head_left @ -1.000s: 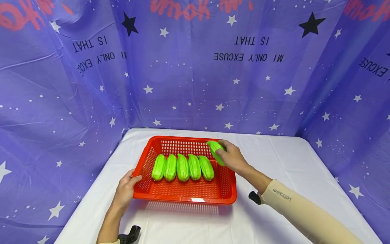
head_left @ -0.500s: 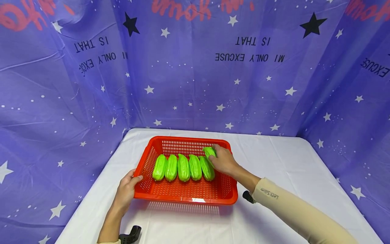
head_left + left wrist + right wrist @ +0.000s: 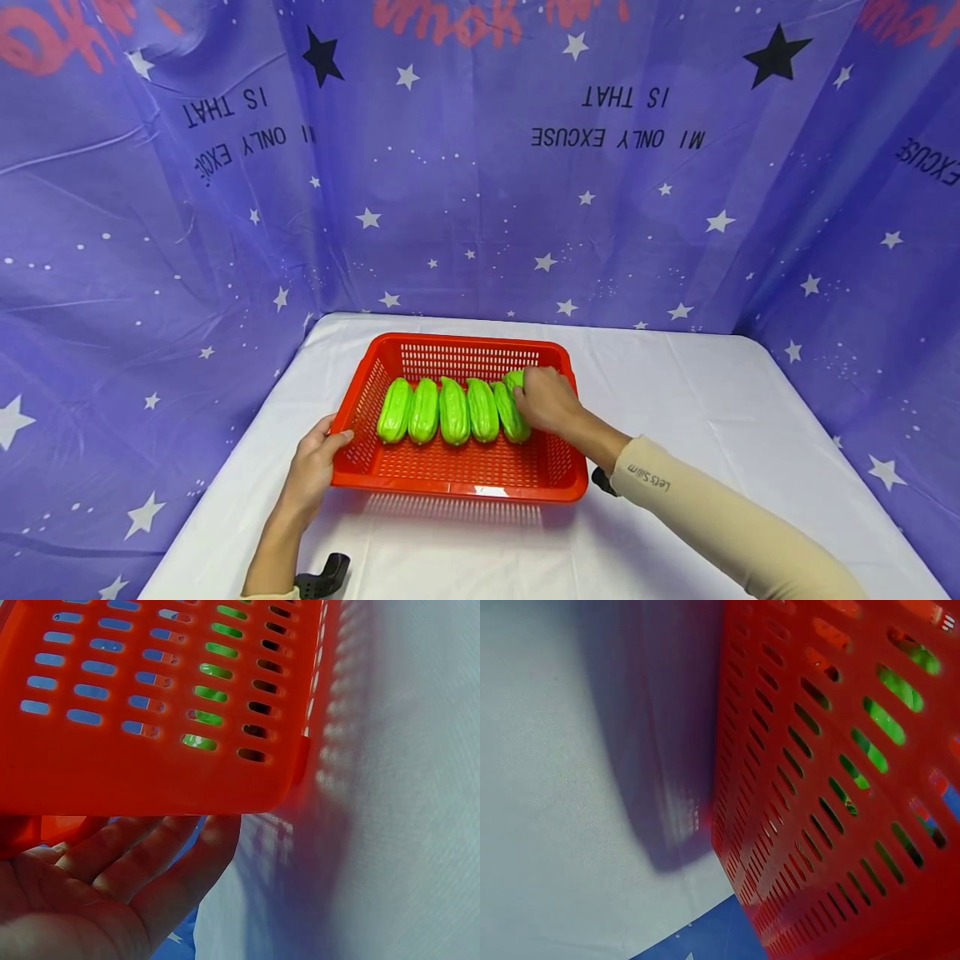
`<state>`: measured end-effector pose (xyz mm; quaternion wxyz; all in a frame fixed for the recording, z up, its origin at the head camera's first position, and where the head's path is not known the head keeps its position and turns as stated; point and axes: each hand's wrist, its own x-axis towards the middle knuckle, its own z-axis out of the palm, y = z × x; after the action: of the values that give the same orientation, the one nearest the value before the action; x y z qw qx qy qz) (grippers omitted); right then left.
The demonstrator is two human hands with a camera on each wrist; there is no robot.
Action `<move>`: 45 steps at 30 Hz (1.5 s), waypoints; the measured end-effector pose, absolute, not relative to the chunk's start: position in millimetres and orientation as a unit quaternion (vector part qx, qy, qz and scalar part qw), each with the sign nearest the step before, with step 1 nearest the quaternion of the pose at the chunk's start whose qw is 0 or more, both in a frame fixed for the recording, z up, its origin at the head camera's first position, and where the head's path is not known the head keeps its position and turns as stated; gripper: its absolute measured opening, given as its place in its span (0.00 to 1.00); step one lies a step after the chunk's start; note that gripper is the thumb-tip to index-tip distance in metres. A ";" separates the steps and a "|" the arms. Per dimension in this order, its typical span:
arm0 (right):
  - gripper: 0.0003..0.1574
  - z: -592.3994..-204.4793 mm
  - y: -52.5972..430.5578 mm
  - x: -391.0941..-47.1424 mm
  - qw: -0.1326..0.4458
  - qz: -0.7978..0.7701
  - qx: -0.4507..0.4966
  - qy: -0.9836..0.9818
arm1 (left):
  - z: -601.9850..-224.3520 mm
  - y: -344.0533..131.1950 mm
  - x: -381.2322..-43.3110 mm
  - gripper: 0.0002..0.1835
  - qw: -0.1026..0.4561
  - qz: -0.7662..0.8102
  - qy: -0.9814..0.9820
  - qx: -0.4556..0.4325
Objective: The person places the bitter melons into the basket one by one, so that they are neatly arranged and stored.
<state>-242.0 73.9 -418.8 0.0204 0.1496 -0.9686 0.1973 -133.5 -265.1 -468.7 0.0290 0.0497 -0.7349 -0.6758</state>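
Note:
A red plastic basket (image 3: 459, 488) with slotted walls sits on the table. Across its floor lies a side-by-side row of several bright green, long, ridged fruits (image 3: 453, 412). My left hand (image 3: 313, 457) grips the basket's left rim, thumb over the top; in the left wrist view its fingers (image 3: 184, 881) bend against the rim. Inside the basket's right part, my right hand (image 3: 551, 402) holds another green fruit (image 3: 513, 380) at the row's right end, and mostly hides it. Only the outer basket wall (image 3: 930, 922) shows in the right wrist view, green fruit visible through its slots.
White cloth (image 3: 675, 400) covers the table around the basket. Purple curtains (image 3: 480, 208) with stars and lettering stand at the back and both sides. Black wrist devices (image 3: 322, 577) are strapped on both arms.
My right hand has moved down and left, bringing the held green fruit from above the basket's back right rim down beside the row. The left hand stays on the rim.

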 end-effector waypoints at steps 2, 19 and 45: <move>0.23 -420.4 74.1 -240.8 0.022 0.180 0.152 -0.972 | -468.7 -264.6 -133.4 0.21 0.029 -0.676 -0.735 0.049; 0.10 -440.1 76.0 -228.7 0.106 -0.027 0.214 -0.971 | -467.5 -263.9 -130.3 0.20 0.025 -0.678 -0.733 0.052; 0.23 -435.9 80.5 -232.1 0.127 -0.087 0.257 -0.954 | -465.2 -263.9 -133.0 0.20 0.031 -0.681 -0.729 0.054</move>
<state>-232.1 80.5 -435.9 0.1269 0.2573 -0.9540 -0.0866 -133.0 -263.9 -465.2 0.0308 0.0543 -0.7292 -0.6814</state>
